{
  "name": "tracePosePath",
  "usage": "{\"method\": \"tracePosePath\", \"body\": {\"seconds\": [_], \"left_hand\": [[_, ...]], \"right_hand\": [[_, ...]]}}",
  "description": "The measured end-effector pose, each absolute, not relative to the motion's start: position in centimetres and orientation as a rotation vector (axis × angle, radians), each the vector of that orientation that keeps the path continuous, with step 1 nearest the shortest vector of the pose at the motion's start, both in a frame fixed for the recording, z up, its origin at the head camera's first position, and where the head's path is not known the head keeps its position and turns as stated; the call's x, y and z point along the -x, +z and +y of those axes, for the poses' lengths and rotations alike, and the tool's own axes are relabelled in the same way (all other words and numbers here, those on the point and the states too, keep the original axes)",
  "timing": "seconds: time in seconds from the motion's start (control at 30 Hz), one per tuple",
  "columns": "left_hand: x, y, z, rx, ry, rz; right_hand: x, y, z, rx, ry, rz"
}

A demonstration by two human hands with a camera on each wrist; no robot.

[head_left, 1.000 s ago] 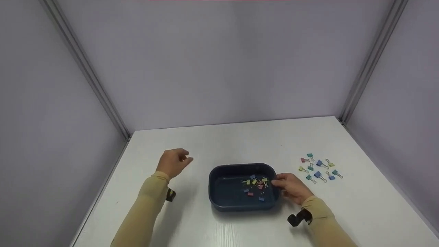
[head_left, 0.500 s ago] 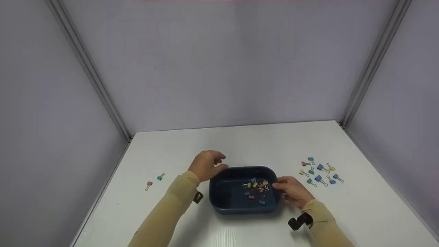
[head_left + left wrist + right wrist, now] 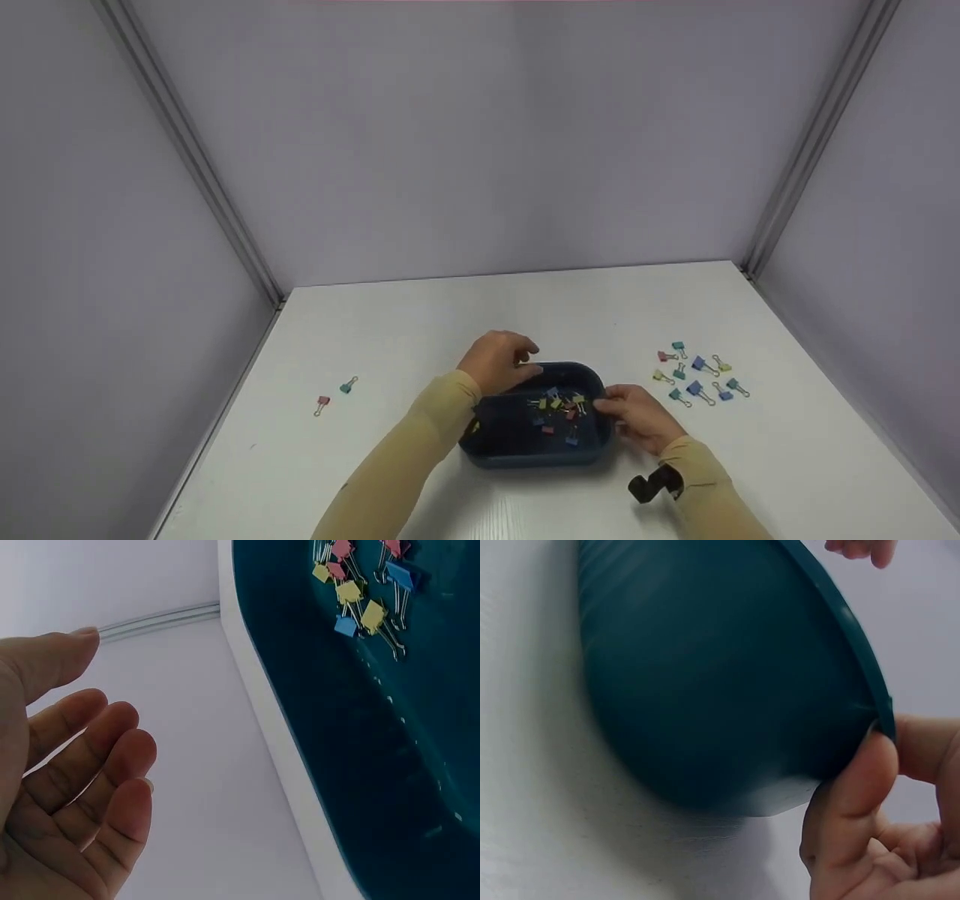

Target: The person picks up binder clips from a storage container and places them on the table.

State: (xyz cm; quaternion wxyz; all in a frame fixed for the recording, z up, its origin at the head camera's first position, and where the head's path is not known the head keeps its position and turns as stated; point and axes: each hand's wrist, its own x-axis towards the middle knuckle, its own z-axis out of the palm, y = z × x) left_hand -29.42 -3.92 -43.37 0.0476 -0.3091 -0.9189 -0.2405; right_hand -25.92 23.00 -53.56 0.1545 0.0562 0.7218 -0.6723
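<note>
A dark blue plastic tray (image 3: 525,460) stands on the white table, with several small coloured binder clips (image 3: 556,403) lying in its right half. My right hand (image 3: 639,416) pinches the tray's right rim between thumb and fingers; the right wrist view shows the thumb against the tray's outer wall (image 3: 727,690). Over the tray's far left part hovers my left hand (image 3: 501,362). Its fingers (image 3: 124,754) are loosely curled with nothing between them in the left wrist view. Forearm and wrist cover the tray's left end in the head view.
To the right of the tray lie several loose binder clips (image 3: 696,388) in blue, green, yellow and red. On the left side are a red binder clip (image 3: 322,405) and a green binder clip (image 3: 349,385). Grey walls (image 3: 480,150) enclose the table's back and sides.
My left hand has moved right, from the left of the tray to above it. Its arm has uncovered the red and green clips at left. The right hand keeps its grip on the rim.
</note>
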Motion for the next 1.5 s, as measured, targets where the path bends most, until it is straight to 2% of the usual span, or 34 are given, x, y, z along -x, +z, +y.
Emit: {"method": "tracePosePath", "body": {"seconds": [0.63, 0.97, 1.5], "left_hand": [[30.0, -46.9, 0.5, 1.084, -0.533, -2.894], [29.7, -48.7, 2.0, 1.349, -0.333, -2.959], [28.8, -51.3, 4.0, 1.509, 0.012, -3.070]], "right_hand": [[25.9, -53.7, 23.2, -0.097, -1.942, 2.057], [26.0, -53.7, 23.3, -0.092, -1.937, 2.031], [25.9, -53.7, 23.2, -0.071, -1.953, 2.029]]}}
